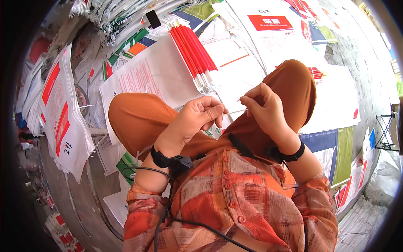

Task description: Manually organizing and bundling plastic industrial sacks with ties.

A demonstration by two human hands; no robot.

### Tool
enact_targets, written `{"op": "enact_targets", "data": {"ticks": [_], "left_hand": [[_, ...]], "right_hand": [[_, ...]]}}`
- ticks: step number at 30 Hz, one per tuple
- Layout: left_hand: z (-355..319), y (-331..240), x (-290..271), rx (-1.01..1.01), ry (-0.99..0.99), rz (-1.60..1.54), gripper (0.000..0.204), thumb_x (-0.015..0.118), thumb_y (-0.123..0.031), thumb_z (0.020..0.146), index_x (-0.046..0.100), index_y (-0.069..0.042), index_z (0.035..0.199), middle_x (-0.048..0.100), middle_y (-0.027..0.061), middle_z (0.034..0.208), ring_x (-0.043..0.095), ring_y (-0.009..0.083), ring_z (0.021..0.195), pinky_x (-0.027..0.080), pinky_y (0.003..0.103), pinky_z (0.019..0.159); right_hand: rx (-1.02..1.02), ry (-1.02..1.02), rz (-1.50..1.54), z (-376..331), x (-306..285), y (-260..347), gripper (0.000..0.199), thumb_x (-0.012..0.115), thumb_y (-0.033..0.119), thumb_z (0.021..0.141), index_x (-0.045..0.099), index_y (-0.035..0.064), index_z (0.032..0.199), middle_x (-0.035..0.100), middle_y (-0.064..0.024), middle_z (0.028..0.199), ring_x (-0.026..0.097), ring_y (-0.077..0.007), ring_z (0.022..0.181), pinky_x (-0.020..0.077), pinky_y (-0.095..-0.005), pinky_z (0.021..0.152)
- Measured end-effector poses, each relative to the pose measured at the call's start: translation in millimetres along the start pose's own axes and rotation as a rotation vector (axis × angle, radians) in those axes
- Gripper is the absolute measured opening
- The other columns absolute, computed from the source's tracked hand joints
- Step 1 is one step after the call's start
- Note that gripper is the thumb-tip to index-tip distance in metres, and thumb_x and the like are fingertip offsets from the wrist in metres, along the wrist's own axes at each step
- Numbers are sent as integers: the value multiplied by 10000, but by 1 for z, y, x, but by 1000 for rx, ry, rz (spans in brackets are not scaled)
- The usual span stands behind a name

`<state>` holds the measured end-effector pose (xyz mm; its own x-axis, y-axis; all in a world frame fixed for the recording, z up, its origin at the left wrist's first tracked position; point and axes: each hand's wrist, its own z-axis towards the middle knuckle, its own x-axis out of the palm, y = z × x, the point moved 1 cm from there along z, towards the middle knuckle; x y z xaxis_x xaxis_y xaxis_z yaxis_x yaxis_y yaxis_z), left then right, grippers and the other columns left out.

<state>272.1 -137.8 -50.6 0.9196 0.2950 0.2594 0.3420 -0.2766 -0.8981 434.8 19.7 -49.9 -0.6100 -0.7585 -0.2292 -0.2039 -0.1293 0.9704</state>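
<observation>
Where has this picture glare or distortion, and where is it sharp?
Head view: black corners, edges bending near the rim; head view: the white sheet at right looks almost washed out; head view: left hand and right hand appear reasonably sharp.

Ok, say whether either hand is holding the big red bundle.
No, the red bundle lies on white sheets, apart from the left hand and right hand.

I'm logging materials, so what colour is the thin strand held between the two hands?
The thin strand is white; it shows best in the head view.
</observation>
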Motion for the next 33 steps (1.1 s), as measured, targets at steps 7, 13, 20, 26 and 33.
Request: {"op": "enact_targets", "data": {"ticks": [7,13,20,26,33], "left_hand": [[9,10,16,133,-169,-365,233,645,-148,994,684,-14,1180,666,10,802,396,21,541,307,159,501],[5,11,27,204,-171,3,217,651,-165,996,677,-28,1162,677,17,844,445,15,603,348,162,530],[9,13,19,203,-167,-192,162,648,-169,1000,648,-32,1088,662,24,833,477,34,605,376,165,544],[10,15,17,112,-148,-222,190,672,-216,988,641,-32,1025,665,29,828,456,26,578,351,163,514],[11,12,-4,-124,122,-296,189,706,-209,961,651,-39,1024,664,21,821,458,41,571,354,171,522]], "right_hand": [[-746,-76,-420,-4,25,7,152,745,42,826,625,74,915,636,-82,835,651,-269,672,527,-369,563],[-674,-80,-412,0,17,18,139,731,25,828,641,68,925,637,-81,922,659,-265,682,533,-361,570],[-72,113,9,-1,20,10,154,748,67,869,678,27,1001,648,-74,879,590,-117,631,490,-286,577],[-147,66,-89,-1,17,2,147,752,71,857,673,32,975,664,-81,914,620,-118,657,509,-295,598],[-741,172,-354,2,8,23,123,696,12,791,612,59,867,651,-75,1003,642,-265,702,537,-377,616]]}}
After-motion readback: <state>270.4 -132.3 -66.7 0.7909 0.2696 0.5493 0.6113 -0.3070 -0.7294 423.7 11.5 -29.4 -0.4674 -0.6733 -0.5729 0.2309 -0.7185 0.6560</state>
